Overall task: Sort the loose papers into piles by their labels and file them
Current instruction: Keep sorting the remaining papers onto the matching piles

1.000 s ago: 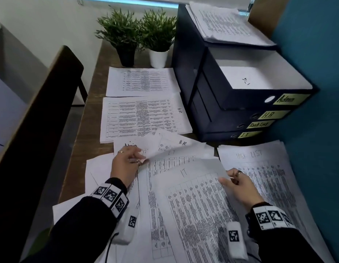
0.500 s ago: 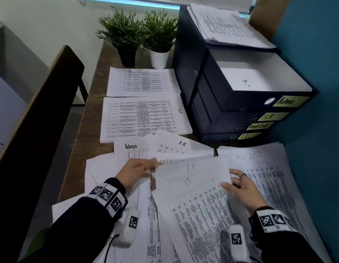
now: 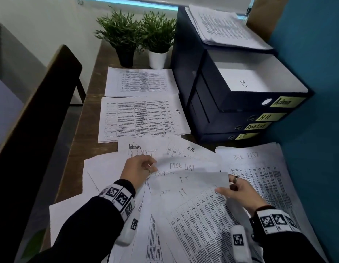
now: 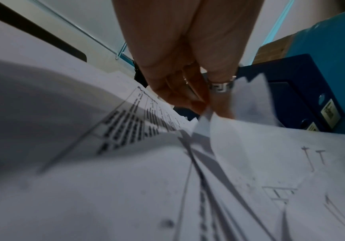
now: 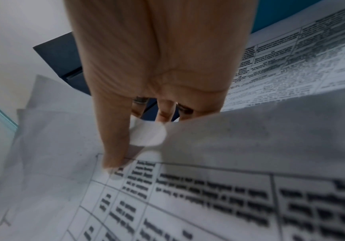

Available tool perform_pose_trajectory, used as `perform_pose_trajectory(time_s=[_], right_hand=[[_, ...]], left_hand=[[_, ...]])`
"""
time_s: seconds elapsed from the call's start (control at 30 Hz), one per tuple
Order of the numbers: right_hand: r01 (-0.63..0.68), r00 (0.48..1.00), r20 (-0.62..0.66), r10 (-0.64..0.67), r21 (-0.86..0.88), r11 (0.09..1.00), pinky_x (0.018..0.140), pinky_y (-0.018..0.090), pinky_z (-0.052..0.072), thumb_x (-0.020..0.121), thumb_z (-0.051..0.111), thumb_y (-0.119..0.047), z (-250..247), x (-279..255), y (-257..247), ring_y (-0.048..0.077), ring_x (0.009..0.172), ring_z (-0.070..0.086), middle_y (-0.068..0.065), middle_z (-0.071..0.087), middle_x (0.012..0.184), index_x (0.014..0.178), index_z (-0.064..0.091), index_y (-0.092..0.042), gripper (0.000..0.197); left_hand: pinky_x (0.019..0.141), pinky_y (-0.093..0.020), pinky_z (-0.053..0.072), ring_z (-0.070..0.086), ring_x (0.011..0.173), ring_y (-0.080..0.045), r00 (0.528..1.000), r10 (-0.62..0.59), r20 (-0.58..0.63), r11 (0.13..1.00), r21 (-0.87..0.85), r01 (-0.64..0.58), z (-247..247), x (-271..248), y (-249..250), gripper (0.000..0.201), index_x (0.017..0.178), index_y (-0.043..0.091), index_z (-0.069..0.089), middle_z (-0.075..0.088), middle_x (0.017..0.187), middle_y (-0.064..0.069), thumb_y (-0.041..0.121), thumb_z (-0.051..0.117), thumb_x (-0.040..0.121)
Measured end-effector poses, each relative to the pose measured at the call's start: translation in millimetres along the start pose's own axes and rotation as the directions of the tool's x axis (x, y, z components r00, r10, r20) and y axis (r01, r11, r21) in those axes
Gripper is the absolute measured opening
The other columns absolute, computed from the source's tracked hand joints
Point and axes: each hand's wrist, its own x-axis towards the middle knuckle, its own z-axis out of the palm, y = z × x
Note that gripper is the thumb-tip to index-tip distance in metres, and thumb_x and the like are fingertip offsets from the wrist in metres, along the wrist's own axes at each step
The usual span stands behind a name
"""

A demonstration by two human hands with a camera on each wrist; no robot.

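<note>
Four labelled drawers (image 3: pixel 238 103) are being kept ahead of the right hand (image 3: pixel 240 194). Loose papers (image 3: pixel 193 215) are being spread under both hands. An IT sheet (image 3: pixel 189 181) is being pinched at opposite edges by the left hand (image 3: pixel 138 169) and the right.

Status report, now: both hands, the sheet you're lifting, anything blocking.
Left hand pinches the IT sheet at its left corner. Right hand holds its right edge. IT drawer shut; Admin drawer open above.

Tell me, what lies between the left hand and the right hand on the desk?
The head view shows the lifted IT sheet spanning from left hand to right hand.
</note>
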Motion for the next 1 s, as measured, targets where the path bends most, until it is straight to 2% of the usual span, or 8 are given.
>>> perform_pose_trajectory(time_s=[0.13,0.27,0.33,0.43,0.57,0.7,0.83,1.0], right_hand=[[0.04,0.997,-0.068,-0.037,0.031,0.999,0.071,0.016,0.045,0.073,0.072,-0.004,2,-1,-3,0.003,0.092,0.052,-0.003,0.05,0.117,0.102,0.061,-0.012,0.032],[0.059,0.99,-0.132,-0.049,0.077,0.995,0.059,0.01,0.048,0.074,0.069,0.001,5,-1,-1,0.007,0.088,0.055,-0.005,0.057,0.101,0.102,0.057,-0.004,0.031],[0.047,0.987,-0.156,-0.04,0.045,0.998,0.066,0.024,0.051,0.075,0.071,-0.005,7,1,0,0.023,0.087,0.062,0.009,0.067,0.092,0.094,0.061,0.001,0.023],[0.057,0.978,-0.202,-0.057,-0.008,0.998,0.076,0.04,0.051,0.077,0.071,-0.008,8,5,0,0.028,0.082,0.061,0.018,0.067,0.087,0.082,0.06,0.002,0.016],[0.099,0.98,-0.159,-0.121,-0.143,0.985,0.066,0.029,0.049,0.074,0.073,-0.009,3,4,-4,0.017,0.065,0.056,0.001,0.059,0.063,0.059,0.047,-0.012,0.03],[0.1,0.989,-0.095,-0.117,-0.169,0.981,0.066,0.024,0.048,0.072,0.073,-0.005,-13,1,1,0.015,0.073,0.061,-0.002,0.063,0.064,0.063,0.055,-0.008,0.021],[0.118,0.991,-0.046,-0.125,-0.14,0.983,0.066,0.019,0.047,0.071,0.071,0.002,-21,-1,4,0.008,0.069,0.06,-0.008,0.066,0.062,0.069,0.058,0.004,0.014],[0.097,0.995,0.02,-0.095,-0.183,0.978,0.075,0.022,0.048,0.072,0.073,0.001,-17,2,9,0.012,0.081,0.061,-0.011,0.068,0.069,0.067,0.059,-0.003,0.015]], left_hand=[[0.07,-0.021,0.054,0.066,0.074,-0.019,0.992,-0.002,0.13,0.998,-0.055,0.009,-5,-1,-4,0.039,0.057,0.013,0.067,0.071,0.069,-0.006,-0.022,0.061,0.071],[0.062,-0.018,0.049,0.051,0.051,-0.008,0.978,-0.05,0.202,0.987,-0.139,0.079,-6,0,-5,0.027,0.076,0.011,0.057,0.051,0.049,0.007,-0.009,0.074,0.069],[0.065,-0.026,0.049,0.051,0.054,-0.012,0.979,-0.075,0.188,0.977,-0.184,0.11,-3,3,-5,0.033,0.087,0.01,0.06,0.049,0.052,0.006,-0.008,0.078,0.065],[0.07,-0.028,0.055,0.064,0.067,-0.017,0.979,-0.111,0.171,0.957,-0.248,0.151,1,5,-4,0.031,0.091,0.008,0.066,0.066,0.067,0.002,-0.006,0.078,0.065],[0.066,-0.026,0.053,0.063,0.069,-0.016,0.992,-0.108,0.063,0.954,-0.274,0.121,3,6,-1,0.005,0.084,0.009,0.07,0.07,0.075,0.0,0.012,0.071,0.08],[0.062,-0.027,0.036,0.043,0.064,-0.017,0.988,-0.145,-0.051,0.945,-0.302,0.123,-2,20,-12,0.028,0.072,0.007,0.055,0.048,0.066,-0.002,0.027,0.056,0.092],[0.099,-0.042,0.045,0.06,0.102,-0.022,0.975,-0.216,-0.055,0.924,-0.333,0.186,-1,28,-21,0.021,0.104,0.011,0.066,0.067,0.106,-0.005,0.023,0.052,0.095],[0.086,-0.038,0.051,0.063,0.096,-0.028,0.97,-0.241,0.025,0.914,-0.329,0.235,10,20,-15,0.02,0.105,0.007,0.064,0.068,0.1,-0.009,0.015,0.047,0.097]])
